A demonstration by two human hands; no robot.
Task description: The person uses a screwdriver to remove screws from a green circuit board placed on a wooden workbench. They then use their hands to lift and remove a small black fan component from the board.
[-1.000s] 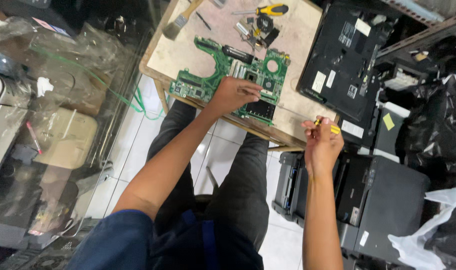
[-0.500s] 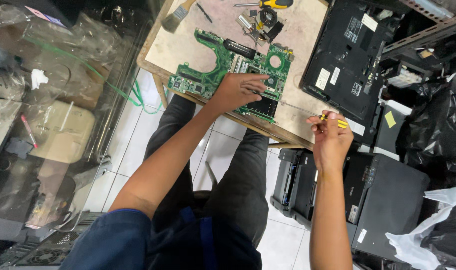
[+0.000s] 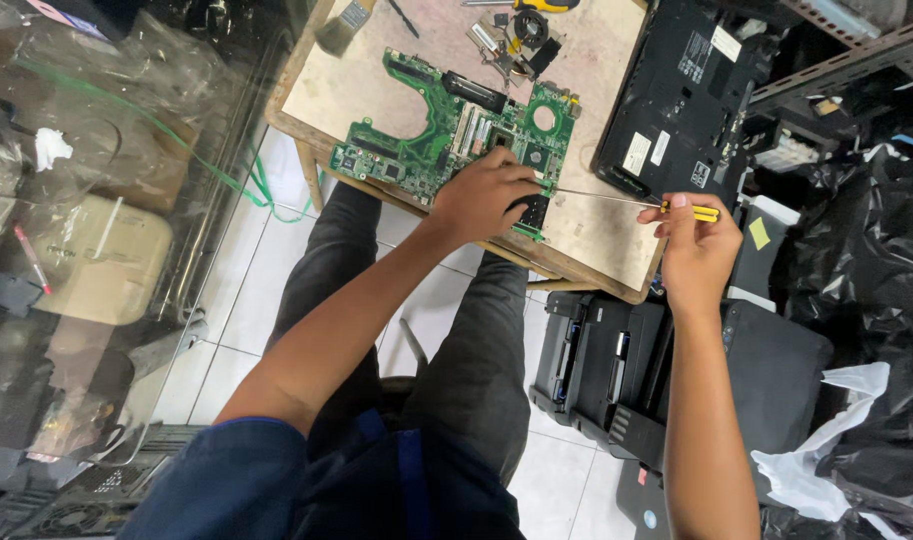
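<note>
While the left hand (image 3: 481, 195) lay palm-down with fingers curled on the green circuit board (image 3: 446, 125), pinning it flat near the front edge of the small wooden table (image 3: 356, 85), the right hand (image 3: 691, 245) was closed around the yellow handle of a slim screwdriver (image 3: 636, 203) whose shaft reached almost level toward the board's near right corner. Doing this well probably called for steady downward pressure from the left hand and a tip seated squarely before any turning, since a slip could scratch the board.
</note>
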